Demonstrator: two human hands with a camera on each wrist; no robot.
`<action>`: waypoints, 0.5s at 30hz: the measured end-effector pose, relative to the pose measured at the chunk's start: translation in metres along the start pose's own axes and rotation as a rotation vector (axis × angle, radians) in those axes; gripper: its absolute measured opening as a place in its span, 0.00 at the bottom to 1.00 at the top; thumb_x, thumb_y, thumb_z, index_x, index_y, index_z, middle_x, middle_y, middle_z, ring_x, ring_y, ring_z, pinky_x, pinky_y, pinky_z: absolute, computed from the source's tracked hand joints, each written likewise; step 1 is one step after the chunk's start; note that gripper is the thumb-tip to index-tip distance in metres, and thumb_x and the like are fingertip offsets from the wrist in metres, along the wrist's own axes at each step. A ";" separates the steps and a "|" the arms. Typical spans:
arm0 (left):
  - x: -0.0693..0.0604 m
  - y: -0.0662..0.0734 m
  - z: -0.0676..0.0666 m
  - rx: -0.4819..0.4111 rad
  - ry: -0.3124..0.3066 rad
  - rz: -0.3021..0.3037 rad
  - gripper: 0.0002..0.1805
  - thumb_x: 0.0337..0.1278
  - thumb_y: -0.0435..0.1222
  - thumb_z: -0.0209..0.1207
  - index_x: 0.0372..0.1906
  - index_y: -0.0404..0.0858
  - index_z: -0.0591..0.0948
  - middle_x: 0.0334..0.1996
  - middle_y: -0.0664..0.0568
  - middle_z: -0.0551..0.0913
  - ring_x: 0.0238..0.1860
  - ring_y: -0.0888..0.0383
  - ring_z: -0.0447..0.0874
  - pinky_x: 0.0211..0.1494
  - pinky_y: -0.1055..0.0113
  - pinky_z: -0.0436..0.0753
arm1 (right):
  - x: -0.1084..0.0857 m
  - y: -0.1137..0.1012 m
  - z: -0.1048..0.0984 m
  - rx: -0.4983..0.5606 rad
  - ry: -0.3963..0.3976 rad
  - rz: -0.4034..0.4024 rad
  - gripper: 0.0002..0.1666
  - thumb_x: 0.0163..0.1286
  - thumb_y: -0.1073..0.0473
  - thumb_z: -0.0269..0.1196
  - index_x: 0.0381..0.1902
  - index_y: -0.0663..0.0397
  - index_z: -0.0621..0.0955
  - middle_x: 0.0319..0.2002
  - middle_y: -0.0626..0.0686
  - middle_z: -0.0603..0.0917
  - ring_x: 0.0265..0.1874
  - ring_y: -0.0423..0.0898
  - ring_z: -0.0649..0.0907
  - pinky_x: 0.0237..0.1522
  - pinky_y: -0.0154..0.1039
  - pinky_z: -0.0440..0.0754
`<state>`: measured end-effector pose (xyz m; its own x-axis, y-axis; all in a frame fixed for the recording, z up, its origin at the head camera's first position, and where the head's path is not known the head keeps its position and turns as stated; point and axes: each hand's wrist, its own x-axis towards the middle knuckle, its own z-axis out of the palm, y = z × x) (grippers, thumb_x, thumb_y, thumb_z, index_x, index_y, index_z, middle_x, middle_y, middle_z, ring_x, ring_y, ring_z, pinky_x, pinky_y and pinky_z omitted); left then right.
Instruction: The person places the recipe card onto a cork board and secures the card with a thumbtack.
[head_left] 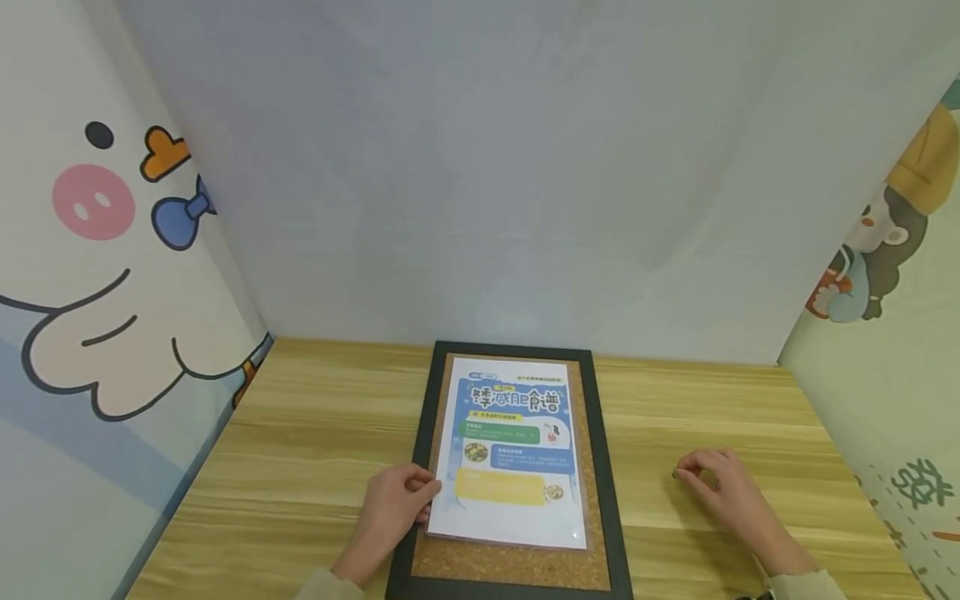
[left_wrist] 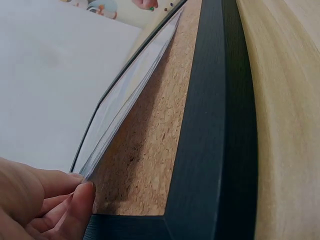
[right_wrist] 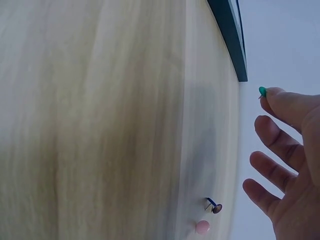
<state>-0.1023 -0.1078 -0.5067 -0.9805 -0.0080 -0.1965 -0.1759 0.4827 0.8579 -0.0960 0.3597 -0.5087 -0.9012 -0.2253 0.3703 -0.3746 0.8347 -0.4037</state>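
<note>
My left hand (head_left: 397,504) pinches the lower left edge of a laminated printed sheet (head_left: 517,525), blue and white with Chinese lettering. This sheet lies over a cork board (head_left: 510,567) with a black frame (head_left: 617,517). In the left wrist view, the sheet's edge (left_wrist: 112,125) stands lifted off the cork (left_wrist: 145,150), held by the fingertips of the left hand (left_wrist: 45,200). Right of the board, my right hand (head_left: 723,492) is raised above the table. A green thumbtack (right_wrist: 262,92) is pinched between thumb and index finger of the right hand (right_wrist: 295,145), its point showing.
On the wood-grain table (head_left: 315,417) under the right hand lie a pink thumbtack (right_wrist: 202,227) and a dark-headed tack (right_wrist: 216,208) touching a blue one (right_wrist: 211,201). A pale curtain (head_left: 487,183) closes the back; cartoon-printed sheets (head_left: 112,292) hang at both sides.
</note>
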 end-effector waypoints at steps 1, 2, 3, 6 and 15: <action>0.000 0.000 0.000 0.005 0.000 0.008 0.07 0.63 0.30 0.69 0.40 0.29 0.87 0.25 0.52 0.85 0.20 0.63 0.81 0.24 0.69 0.84 | 0.000 0.000 0.001 -0.001 0.006 -0.008 0.15 0.59 0.70 0.75 0.33 0.43 0.86 0.33 0.37 0.85 0.39 0.41 0.76 0.39 0.39 0.75; 0.000 -0.001 0.000 0.009 0.001 0.015 0.07 0.63 0.30 0.69 0.40 0.29 0.87 0.25 0.52 0.85 0.20 0.63 0.81 0.24 0.69 0.84 | 0.001 0.000 0.001 -0.003 0.012 -0.014 0.16 0.58 0.71 0.75 0.33 0.43 0.86 0.33 0.37 0.85 0.39 0.40 0.77 0.39 0.40 0.75; 0.000 -0.001 0.001 0.017 0.002 0.027 0.07 0.62 0.30 0.69 0.41 0.28 0.87 0.25 0.52 0.85 0.20 0.63 0.81 0.23 0.70 0.84 | 0.001 0.000 0.002 -0.003 0.015 -0.020 0.16 0.58 0.71 0.75 0.33 0.42 0.86 0.33 0.37 0.85 0.39 0.40 0.77 0.40 0.40 0.75; 0.000 -0.002 0.001 0.054 0.001 0.062 0.08 0.62 0.28 0.69 0.44 0.28 0.86 0.26 0.52 0.84 0.19 0.63 0.81 0.23 0.71 0.83 | 0.002 0.000 0.003 -0.004 0.020 -0.027 0.16 0.58 0.71 0.75 0.32 0.42 0.85 0.32 0.37 0.85 0.38 0.40 0.77 0.40 0.40 0.75; 0.003 0.004 -0.002 0.235 -0.049 0.119 0.17 0.57 0.29 0.72 0.52 0.30 0.84 0.30 0.53 0.84 0.27 0.62 0.81 0.28 0.69 0.82 | 0.016 -0.007 0.005 -0.021 -0.023 -0.031 0.12 0.63 0.67 0.74 0.34 0.42 0.85 0.34 0.36 0.84 0.39 0.41 0.78 0.42 0.45 0.79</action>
<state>-0.1066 -0.1077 -0.5029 -0.9866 0.1004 -0.1285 -0.0289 0.6682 0.7434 -0.1088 0.3476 -0.5037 -0.8941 -0.2627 0.3628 -0.3980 0.8375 -0.3744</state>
